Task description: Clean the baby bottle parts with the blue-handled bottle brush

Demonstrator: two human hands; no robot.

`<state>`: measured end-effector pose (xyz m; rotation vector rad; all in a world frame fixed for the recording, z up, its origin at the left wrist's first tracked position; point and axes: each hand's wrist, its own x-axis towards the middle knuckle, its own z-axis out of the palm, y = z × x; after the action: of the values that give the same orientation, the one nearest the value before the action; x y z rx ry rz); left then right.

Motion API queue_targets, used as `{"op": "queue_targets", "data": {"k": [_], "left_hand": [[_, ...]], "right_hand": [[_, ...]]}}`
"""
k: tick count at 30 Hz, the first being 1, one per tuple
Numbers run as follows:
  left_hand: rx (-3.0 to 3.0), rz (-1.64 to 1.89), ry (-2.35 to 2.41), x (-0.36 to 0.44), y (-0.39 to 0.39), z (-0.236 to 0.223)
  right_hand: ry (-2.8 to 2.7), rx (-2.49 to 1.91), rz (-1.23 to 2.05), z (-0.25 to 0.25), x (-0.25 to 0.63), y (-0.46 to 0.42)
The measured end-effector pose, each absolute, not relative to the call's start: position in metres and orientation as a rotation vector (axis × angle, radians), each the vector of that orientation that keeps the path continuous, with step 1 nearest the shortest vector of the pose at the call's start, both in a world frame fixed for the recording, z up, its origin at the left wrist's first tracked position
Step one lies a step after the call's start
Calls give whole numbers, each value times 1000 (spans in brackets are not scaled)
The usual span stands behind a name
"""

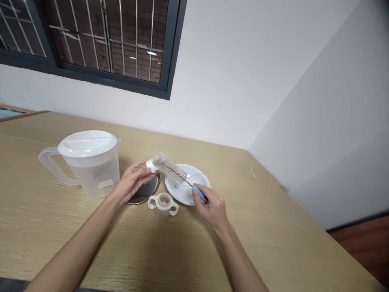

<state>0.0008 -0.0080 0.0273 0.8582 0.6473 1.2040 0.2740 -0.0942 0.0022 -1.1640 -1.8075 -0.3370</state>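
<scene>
My left hand [135, 178] pinches a small white cap [151, 165] above a round metal tray. In my right hand [212, 207] is the blue handle of a bottle brush [172, 170], whose pale bristles point up and to the left. The brush's tip touches the cap, or lies right in front of it; I cannot tell how far it reaches inside. Below the brush a cream two-handled bottle [164, 205] stands upright on the table, its mouth uncovered.
A lidded translucent pitcher [95, 174] stands on the left of the wooden table [146, 259]. Behind the bottle lie the shiny metal tray [142, 194] and a white plate [194, 178] with a thin wire-like thing on it. A short pale strand [253, 172] lies farther right, near the wall.
</scene>
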Motion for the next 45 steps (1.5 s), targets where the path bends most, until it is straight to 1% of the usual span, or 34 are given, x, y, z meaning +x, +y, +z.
{"op": "queue_targets", "data": {"k": [5, 10, 16, 20, 25, 38, 45], "left_hand": [[841, 1220, 689, -1, -7, 29], [773, 1209, 631, 0, -6, 27], [724, 1188, 579, 1, -5, 27], [697, 1190, 560, 1, -5, 27], [694, 1192, 579, 3, -7, 29], [907, 1186, 529, 3, -10, 27], [927, 1219, 604, 4, -8, 23]], "right_hand": [[-1722, -1247, -365, 1, 277, -91], [-1675, -1201, -359, 2, 275, -95], [-1778, -1184, -338, 3, 272, -94], [-1734, -1225, -347, 2, 273, -94], [-1699, -1163, -367, 2, 273, -96], [-1703, -1224, -357, 1, 275, -94], [-1685, -1215, -385, 1, 278, -93]]}}
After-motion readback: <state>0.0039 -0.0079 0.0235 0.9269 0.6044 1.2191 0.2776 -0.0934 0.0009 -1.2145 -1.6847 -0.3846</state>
